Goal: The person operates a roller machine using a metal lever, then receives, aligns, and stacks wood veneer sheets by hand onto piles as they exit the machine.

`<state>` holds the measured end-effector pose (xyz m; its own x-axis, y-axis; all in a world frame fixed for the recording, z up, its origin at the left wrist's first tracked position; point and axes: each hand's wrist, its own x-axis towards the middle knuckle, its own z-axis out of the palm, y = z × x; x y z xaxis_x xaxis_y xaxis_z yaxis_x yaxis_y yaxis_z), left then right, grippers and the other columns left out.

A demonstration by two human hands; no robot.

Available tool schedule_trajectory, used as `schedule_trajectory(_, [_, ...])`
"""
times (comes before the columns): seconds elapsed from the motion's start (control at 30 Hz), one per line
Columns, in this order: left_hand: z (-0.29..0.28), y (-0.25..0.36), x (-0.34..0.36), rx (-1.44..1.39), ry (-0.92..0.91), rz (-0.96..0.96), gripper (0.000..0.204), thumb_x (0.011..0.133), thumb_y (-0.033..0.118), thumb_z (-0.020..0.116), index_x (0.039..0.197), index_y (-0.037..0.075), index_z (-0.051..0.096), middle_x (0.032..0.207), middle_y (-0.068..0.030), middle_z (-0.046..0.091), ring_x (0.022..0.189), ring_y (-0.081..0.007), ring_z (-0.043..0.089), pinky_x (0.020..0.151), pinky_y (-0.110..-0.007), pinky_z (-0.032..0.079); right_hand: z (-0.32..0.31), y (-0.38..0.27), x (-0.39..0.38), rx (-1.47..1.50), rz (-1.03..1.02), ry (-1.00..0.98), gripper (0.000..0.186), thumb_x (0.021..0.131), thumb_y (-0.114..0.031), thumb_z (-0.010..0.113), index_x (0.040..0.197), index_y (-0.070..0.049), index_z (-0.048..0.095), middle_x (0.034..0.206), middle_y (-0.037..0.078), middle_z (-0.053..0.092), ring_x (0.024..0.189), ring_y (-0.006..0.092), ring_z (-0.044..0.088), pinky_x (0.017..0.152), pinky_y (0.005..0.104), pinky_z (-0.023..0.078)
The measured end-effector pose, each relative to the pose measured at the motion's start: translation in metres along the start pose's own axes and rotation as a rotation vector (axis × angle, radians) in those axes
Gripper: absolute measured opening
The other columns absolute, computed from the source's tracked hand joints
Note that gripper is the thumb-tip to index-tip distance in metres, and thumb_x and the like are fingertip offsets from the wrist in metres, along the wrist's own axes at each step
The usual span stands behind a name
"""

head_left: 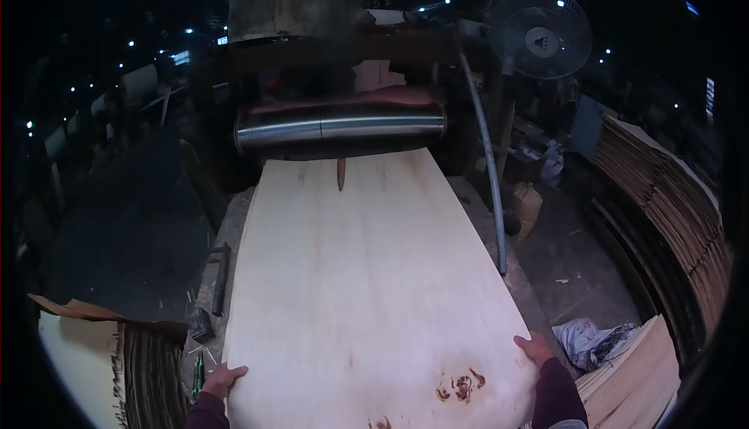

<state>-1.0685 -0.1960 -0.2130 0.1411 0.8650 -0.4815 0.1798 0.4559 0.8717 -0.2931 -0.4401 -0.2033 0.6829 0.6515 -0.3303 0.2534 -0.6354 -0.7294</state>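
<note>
A large pale veneer sheet lies on a worn bench, reaching toward a horizontal steel roller. It has brown knot marks at the lower right and a dark slit at the far edge. My left hand grips the sheet's lower left edge, and my right hand grips the opposite edge, a little higher in the picture. On the bench left of the sheet are a dark bar, a dark block and a small green tool.
Veneer stacks stand at lower left, lower right and far right. A grey pipe runs along the bench's right side below a fan. A tan sack and a white plastic bundle are also on the right.
</note>
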Motion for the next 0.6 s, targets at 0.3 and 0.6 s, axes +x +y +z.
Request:
schedule_trajectory(0.3, [0.017,0.041,-0.029,0.169,0.060,0.105,0.041,0.082,0.017,0.070,0.116,-0.005,0.062,0.094,-0.0088,0.069,0.075,-0.0181,0.063,0.068,-0.032,0.051,0.007,0.007,0.006,0.152,0.023,-0.043,0.060,0.082,-0.043,0.074,0.118,0.003,0.061,0.113,0.015,0.067,0.105,0.0252,0.063,0.092,0.0381,0.048])
schedule_trajectory(0.6, [0.042,0.003,-0.111,0.750,0.565,0.608,0.031,0.086,0.009,0.060,0.113,-0.006,0.059,0.103,-0.0146,0.067,0.088,-0.0235,0.065,0.077,-0.037,0.052,0.004,0.033,-0.041,-0.373,-0.555,0.326,0.062,0.084,-0.042,0.070,0.126,0.000,0.051,0.124,0.022,0.054,0.114,0.0389,0.054,0.094,0.0455,0.047])
